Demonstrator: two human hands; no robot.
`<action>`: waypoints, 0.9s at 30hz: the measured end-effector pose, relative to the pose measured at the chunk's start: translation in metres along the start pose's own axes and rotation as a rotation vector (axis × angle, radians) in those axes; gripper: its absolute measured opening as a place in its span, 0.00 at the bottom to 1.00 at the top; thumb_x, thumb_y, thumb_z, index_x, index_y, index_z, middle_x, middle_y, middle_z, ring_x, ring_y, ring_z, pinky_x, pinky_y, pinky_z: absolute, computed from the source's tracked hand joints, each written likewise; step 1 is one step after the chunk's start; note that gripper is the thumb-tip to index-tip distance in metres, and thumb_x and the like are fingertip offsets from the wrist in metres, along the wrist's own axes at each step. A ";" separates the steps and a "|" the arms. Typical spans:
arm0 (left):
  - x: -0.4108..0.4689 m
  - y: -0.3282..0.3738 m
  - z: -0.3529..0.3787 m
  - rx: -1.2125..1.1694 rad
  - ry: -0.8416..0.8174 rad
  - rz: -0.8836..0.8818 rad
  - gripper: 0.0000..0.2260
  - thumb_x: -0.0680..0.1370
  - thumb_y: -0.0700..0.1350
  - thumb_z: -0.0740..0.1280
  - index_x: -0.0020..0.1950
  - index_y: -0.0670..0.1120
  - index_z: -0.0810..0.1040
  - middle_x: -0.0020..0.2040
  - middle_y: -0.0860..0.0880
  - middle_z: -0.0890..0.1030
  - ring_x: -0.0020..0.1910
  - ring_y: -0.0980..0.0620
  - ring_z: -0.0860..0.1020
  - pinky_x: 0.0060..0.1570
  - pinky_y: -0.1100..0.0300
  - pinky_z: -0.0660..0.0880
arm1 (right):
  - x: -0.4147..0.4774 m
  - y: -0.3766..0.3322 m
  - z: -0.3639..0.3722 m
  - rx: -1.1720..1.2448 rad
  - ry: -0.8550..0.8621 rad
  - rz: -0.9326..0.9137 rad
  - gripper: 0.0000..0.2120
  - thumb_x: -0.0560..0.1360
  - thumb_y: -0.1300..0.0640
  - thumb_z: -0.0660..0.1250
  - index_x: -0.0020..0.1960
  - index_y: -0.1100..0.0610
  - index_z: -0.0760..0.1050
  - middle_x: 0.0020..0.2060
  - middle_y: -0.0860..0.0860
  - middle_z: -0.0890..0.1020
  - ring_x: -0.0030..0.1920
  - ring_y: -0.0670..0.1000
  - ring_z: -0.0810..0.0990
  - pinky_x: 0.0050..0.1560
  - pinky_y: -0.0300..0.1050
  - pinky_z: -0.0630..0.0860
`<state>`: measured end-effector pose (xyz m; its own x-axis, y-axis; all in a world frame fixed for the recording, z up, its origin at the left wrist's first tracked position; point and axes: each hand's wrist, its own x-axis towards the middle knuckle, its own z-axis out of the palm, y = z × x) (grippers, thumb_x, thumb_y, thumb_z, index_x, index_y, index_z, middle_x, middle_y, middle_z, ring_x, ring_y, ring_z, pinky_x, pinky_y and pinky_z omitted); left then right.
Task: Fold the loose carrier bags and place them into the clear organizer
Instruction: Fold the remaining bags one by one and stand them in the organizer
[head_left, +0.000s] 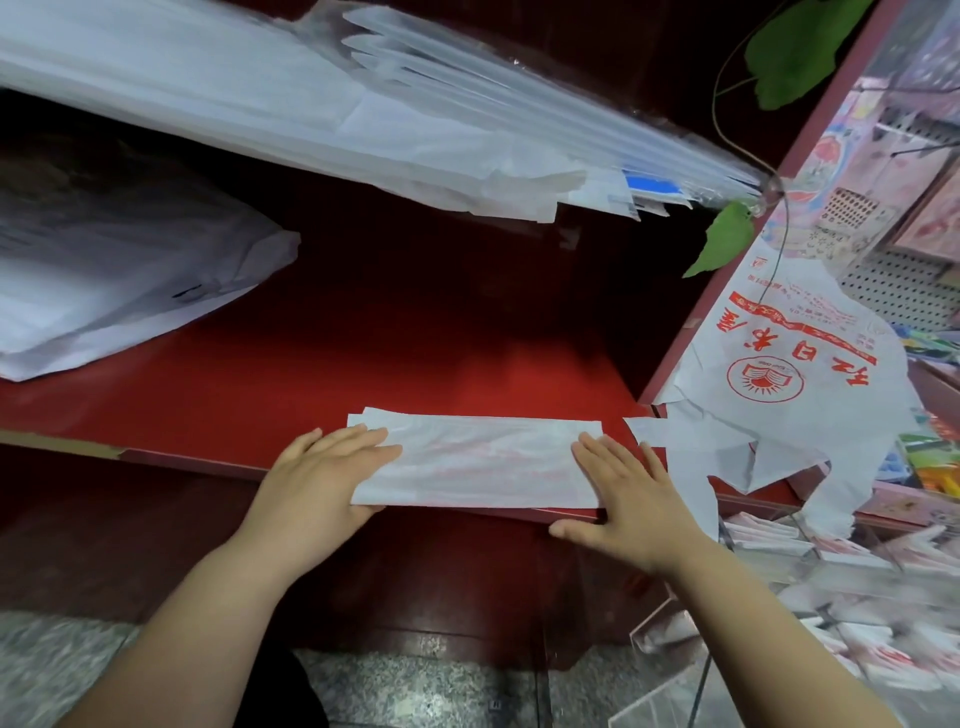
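Note:
A white carrier bag (478, 462), folded into a long flat strip, lies on the red shelf (363, 364) at its front edge. My left hand (322, 473) rests flat on the strip's left end with straight fingers. My right hand (628, 493) lies flat on its right end, thumb stretched out below the shelf's edge. Loose white carrier bags with red print (769, 374) hang in a crumpled heap at the shelf's right end. The clear organizer (810, 597), at lower right, holds several folded bags.
A stack of white paper sheets (104, 291) lies at the shelf's left. Overhead, wrapped white sheets (311, 104) fill an upper shelf. Green leaves (727, 239) on a thin stem dangle at upper right. Speckled stone floor (415, 686) shows below.

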<state>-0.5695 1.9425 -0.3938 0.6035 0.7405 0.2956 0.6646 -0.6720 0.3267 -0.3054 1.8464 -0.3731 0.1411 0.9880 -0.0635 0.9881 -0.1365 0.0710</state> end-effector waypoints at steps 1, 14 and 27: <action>-0.001 -0.004 0.003 0.032 0.066 0.057 0.28 0.55 0.39 0.81 0.54 0.49 0.82 0.56 0.49 0.81 0.56 0.52 0.78 0.56 0.52 0.69 | -0.001 -0.002 -0.002 -0.022 0.018 0.002 0.67 0.45 0.18 0.31 0.75 0.55 0.50 0.75 0.51 0.51 0.75 0.51 0.49 0.69 0.46 0.35; -0.012 -0.004 0.009 0.008 0.318 0.174 0.09 0.57 0.38 0.73 0.34 0.49 0.84 0.39 0.50 0.83 0.47 0.53 0.69 0.49 0.57 0.67 | -0.003 -0.056 0.011 -0.041 0.260 -0.059 0.34 0.61 0.40 0.72 0.61 0.58 0.72 0.63 0.53 0.76 0.65 0.55 0.73 0.67 0.60 0.60; -0.013 0.052 0.022 -0.175 0.276 0.370 0.09 0.67 0.49 0.63 0.35 0.48 0.82 0.38 0.55 0.83 0.46 0.59 0.78 0.60 0.62 0.64 | -0.012 -0.071 0.045 0.515 0.630 -0.300 0.12 0.68 0.56 0.63 0.49 0.56 0.78 0.46 0.51 0.84 0.54 0.45 0.75 0.63 0.40 0.63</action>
<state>-0.5334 1.8982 -0.4002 0.6303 0.4405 0.6393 0.3291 -0.8974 0.2939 -0.3747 1.8412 -0.4227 -0.0399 0.8230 0.5666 0.9045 0.2707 -0.3295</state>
